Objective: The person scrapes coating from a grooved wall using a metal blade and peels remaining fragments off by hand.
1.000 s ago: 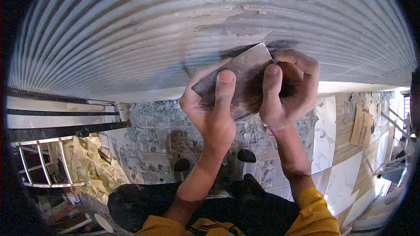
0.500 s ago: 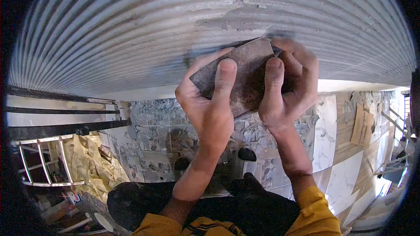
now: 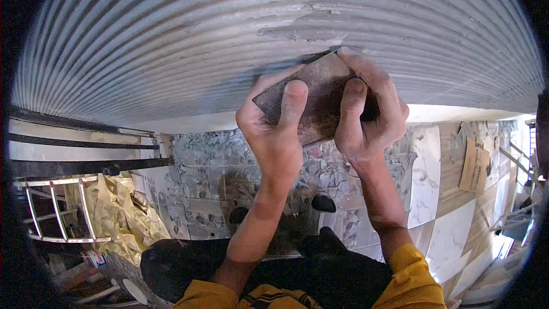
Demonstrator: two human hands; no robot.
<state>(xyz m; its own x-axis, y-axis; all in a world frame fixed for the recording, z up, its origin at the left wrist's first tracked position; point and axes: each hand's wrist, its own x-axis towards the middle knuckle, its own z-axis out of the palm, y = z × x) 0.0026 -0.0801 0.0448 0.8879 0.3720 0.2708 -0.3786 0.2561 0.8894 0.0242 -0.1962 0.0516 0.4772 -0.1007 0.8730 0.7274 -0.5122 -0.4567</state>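
Observation:
Both hands grip one dark, dusty, rectangular piece of sandpaper (image 3: 323, 100), tilted with its upper corner close to the grey ribbed wall (image 3: 189, 51). My left hand (image 3: 275, 131) has its thumb pressed flat on the near face at the left, fingers behind it. Over the right part lies the thumb of my right hand (image 3: 369, 126), its index finger bent to the upper corner. The other fingertips are hidden behind the sheet. Pale dust coats the fingers. Just above, a rough smeared patch (image 3: 309, 26) crosses the ribs.
Below, the tiled floor (image 3: 200, 166) is littered with grey flakes around my shoes (image 3: 324, 203). Black rails (image 3: 86, 167), a metal ladder-like frame (image 3: 54, 209) and crumpled tan paper (image 3: 117, 209) are at left. A cardboard piece (image 3: 473, 166) lies at right.
The sandpaper and both hands have shifted slightly. My right hand has moved a little left, its index finger now nearer the sheet's top corner.

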